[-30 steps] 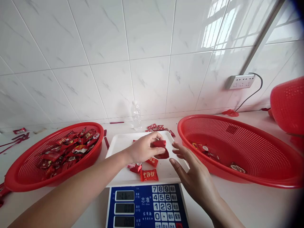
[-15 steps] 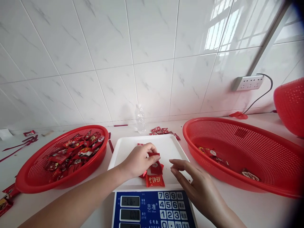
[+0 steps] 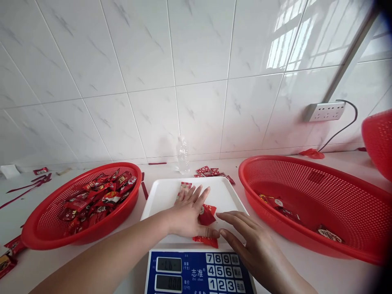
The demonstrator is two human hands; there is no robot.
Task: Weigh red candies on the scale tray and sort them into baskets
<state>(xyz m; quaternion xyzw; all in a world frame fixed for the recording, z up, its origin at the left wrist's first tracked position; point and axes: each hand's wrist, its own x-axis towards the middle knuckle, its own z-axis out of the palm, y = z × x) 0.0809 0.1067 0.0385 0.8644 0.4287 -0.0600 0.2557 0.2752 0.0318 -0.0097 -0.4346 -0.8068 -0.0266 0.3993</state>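
My left hand (image 3: 189,214) lies palm down with its fingers spread over the white tray (image 3: 161,190) of a weighing scale. Beneath and beside it are small wrapped packets: a red one (image 3: 207,216) by the index finger, another red packet (image 3: 206,241) under the thumb, and a pale one with red ends (image 3: 185,186) at the fingertips. The palm hides part of this group. To the right of the packets, my right hand (image 3: 254,241) hovers over the tray edge, its thumb and fingers apart with nothing between them.
A red basket (image 3: 39,216) full of wrapped packets stands left. Another red basket (image 3: 306,163), with several packets in it, stands right. Behind the scale are a clear plastic bottle (image 3: 183,157) and more packets (image 3: 208,171). The scale's blue keypad panel (image 3: 197,272) faces me.
My left hand has gone from curled fingers holding a red packet to spread flat over the packets. The red packets have shifted slightly rightward. My right hand stays open at the tray's right side.
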